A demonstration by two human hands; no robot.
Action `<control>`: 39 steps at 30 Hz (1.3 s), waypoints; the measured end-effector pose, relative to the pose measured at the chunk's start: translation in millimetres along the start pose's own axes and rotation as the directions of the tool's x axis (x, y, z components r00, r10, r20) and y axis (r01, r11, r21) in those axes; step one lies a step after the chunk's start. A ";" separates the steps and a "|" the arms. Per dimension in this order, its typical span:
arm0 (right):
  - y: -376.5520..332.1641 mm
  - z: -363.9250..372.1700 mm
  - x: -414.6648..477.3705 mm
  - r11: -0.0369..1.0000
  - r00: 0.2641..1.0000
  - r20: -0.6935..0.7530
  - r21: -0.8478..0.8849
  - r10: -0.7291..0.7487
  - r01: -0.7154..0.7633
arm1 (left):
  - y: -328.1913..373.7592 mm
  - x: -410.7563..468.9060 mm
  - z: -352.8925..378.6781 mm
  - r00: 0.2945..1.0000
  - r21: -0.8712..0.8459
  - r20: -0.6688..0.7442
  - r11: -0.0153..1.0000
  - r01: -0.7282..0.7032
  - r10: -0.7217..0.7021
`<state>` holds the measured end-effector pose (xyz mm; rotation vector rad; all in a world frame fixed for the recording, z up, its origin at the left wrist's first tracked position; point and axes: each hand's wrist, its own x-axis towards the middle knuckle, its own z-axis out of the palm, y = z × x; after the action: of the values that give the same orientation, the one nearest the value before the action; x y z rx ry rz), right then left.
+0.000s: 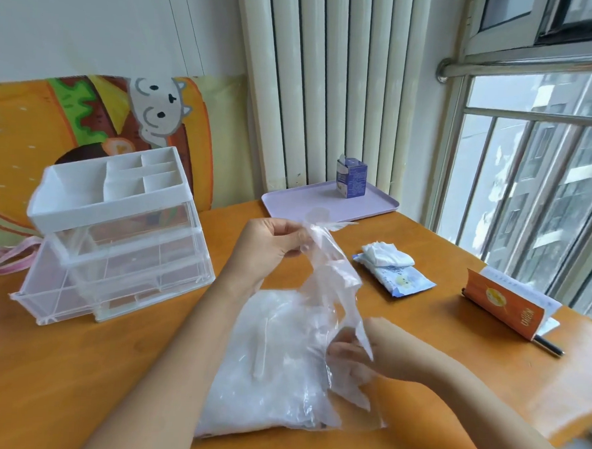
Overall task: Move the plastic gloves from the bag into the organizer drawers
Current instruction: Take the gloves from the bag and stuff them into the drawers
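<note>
A clear plastic bag (273, 367) full of thin plastic gloves lies on the wooden table in front of me. My left hand (269, 247) pinches the top of a clear plastic glove (329, 277) lifted above the bag. My right hand (353, 354) sits at the bag's right side, partly behind the film, its fingers gripping the plastic. The clear organizer (115, 235) with a white divided top stands at the left. Its bottom drawer (44, 290) is pulled out and an upper drawer (80, 247) is partly out.
A lilac tray (306, 204) at the back holds a small blue carton (352, 177). A wet-wipe pack (393, 274) with tissue on top lies right of centre. An orange booklet (502, 309), papers and a pen (548, 347) sit near the right edge, by the window.
</note>
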<state>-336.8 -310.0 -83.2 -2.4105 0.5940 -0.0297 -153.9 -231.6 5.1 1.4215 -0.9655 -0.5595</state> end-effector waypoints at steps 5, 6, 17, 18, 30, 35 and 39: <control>-7.7 -29.7 -15.7 0.983 0.981 -0.159 0.162 0.107 -0.081 | -0.2 -5.2 -9.9 1.000 -0.011 -0.010 1.000 0.022 -0.022; -9.2 -35.5 -18.0 0.976 0.974 -0.167 0.179 0.153 -0.123 | 0.1 -5.4 -11.8 0.999 -0.016 -0.022 1.000 0.023 -0.023; -73.6 -19.3 -17.9 0.762 0.878 -0.478 0.579 0.029 0.290 | 39.1 -40.3 -47.2 0.997 -0.246 0.007 0.966 0.078 -0.079; -85.7 -17.3 -16.3 0.731 0.855 -0.517 0.600 0.043 0.325 | 39.0 -45.9 -57.8 0.996 -0.251 -0.015 0.964 0.085 -0.092; -210.0 -49.5 3.0 0.960 0.914 -0.396 0.209 -0.091 0.186 | 38.5 -101.0 -196.4 0.976 0.519 -0.038 0.830 0.204 -0.216; -270.7 -58.6 22.0 0.976 0.967 -0.217 -0.197 -0.133 0.090 | 75.8 -106.6 -223.1 0.951 0.174 -0.200 0.964 -0.200 0.233; -310.3 -58.2 37.3 0.964 0.977 -0.127 -0.224 -0.173 0.142 | 78.6 -102.6 -225.8 0.981 0.329 0.169 0.934 -0.144 0.091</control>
<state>-186.3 -146.5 144.2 -2.6786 0.4895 -0.2222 -40.2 -11.6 84.9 1.6293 -1.3085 -0.4282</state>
